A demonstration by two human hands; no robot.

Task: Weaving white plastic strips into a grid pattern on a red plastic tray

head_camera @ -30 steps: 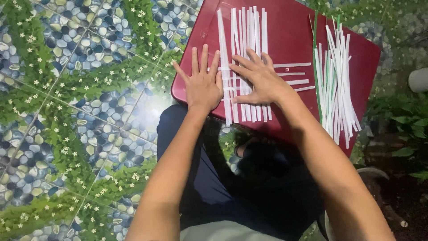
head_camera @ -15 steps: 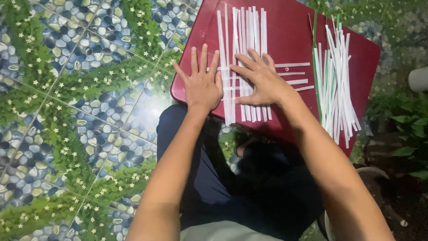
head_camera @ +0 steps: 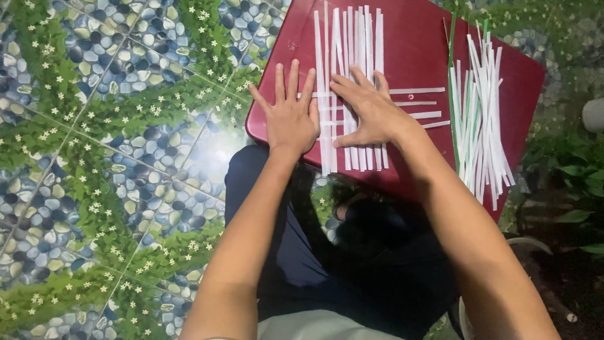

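A dark red board is seen resting across the lap of a seated person in dark trousers, above a floor of pebble-and-leaf patterned tiles.

A row of long white strips is laid side by side down the middle of the board, running away from the person. Several shorter white strips are laid crosswise through them, their free ends sticking out to the right of the row.

The left hand is placed flat on the board at the left edge of the row, fingers straight and spread, palm down. Nothing is gripped; its fingertips are at the level of the upper crosswise strip, and the side of the hand is touching the outermost long strip.

The right hand is laid flat on top of the row, fingers extended and slightly fanned toward the upper left, thumb pointing toward the person. The strips are pressed under the palm, not pinched or clasped. The two hands are just beside each other.

A loose pile of spare strips, white with a few green ones, is noted on the right part of the board, well apart from both hands. Green plant leaves are seen beyond the board's right edge.
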